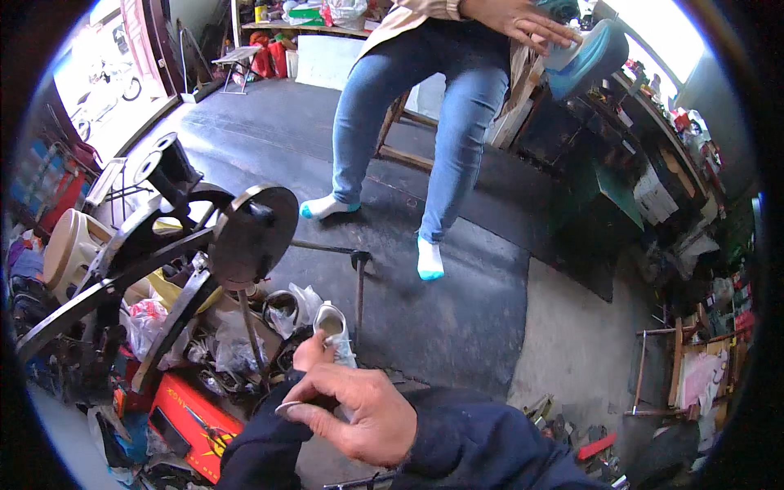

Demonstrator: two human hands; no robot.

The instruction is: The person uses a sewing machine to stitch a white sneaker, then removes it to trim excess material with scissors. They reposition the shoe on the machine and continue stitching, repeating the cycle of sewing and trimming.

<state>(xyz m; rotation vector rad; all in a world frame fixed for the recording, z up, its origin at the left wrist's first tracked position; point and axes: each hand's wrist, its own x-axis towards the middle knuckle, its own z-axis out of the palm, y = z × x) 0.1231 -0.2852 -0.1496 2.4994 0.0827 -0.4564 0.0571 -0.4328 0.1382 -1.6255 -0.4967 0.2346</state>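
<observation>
Low in the middle, my left hand (313, 353) is closed on a pale white lace-up shoe (336, 333), its opening turned up. My right hand (365, 411) is nearer to me, thumb and forefinger pinched on a thin, pale, curved piece (287, 406) too small to name. It partly hides the left forearm and the near side of the shoe. Opposite me sits a person in blue jeans (457, 135) and white socks with turquoise toes (429, 260). That person's hand (523, 23) touches a blue and white shoe (586, 59) at the upper right.
A black cast-metal machine with a round wheel (255, 237) stands to my left. Beneath it are plastic bags (233, 343) and a red box (188, 425) with scissors (219, 438) on it. Cluttered shelves line the right wall. A dark mat (482, 327) covers the floor.
</observation>
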